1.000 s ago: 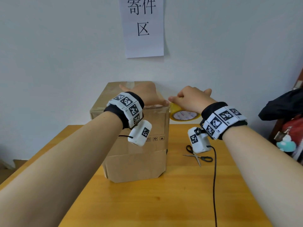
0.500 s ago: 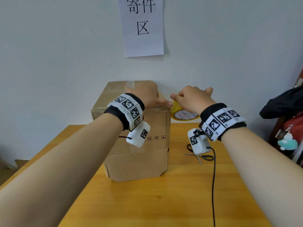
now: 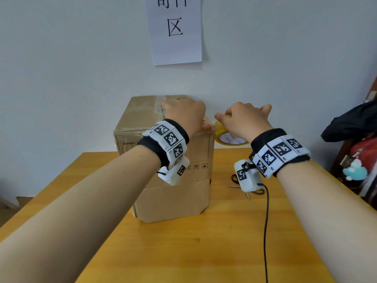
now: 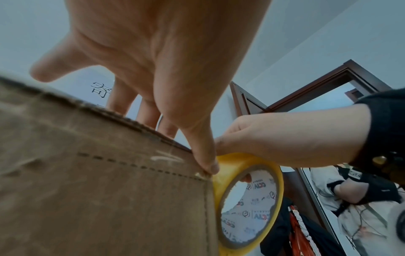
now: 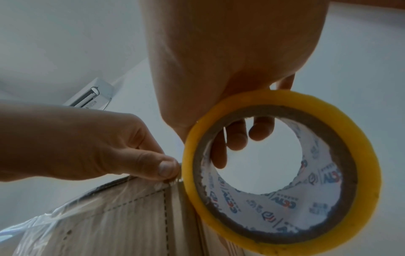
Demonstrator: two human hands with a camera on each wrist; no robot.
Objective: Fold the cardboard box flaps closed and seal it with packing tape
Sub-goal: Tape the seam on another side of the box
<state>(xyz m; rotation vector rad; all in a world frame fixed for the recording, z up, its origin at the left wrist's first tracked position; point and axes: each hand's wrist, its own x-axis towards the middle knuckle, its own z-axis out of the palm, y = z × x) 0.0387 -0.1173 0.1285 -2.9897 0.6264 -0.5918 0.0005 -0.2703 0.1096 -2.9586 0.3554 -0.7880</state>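
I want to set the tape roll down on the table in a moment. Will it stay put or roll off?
The tape roll is a round ring with a hollow core, so on its edge it would probably roll. Laid flat on the table it should stay. The right hand holds it with a few fingers, so it seems light.

My arms are bare. Each wrist wears a black band (image 3: 302,158) carrying white tiles printed with black square codes; a white camera pod (image 3: 245,177) hangs at its 7 o'clock, trailing a black cable (image 3: 266,221).
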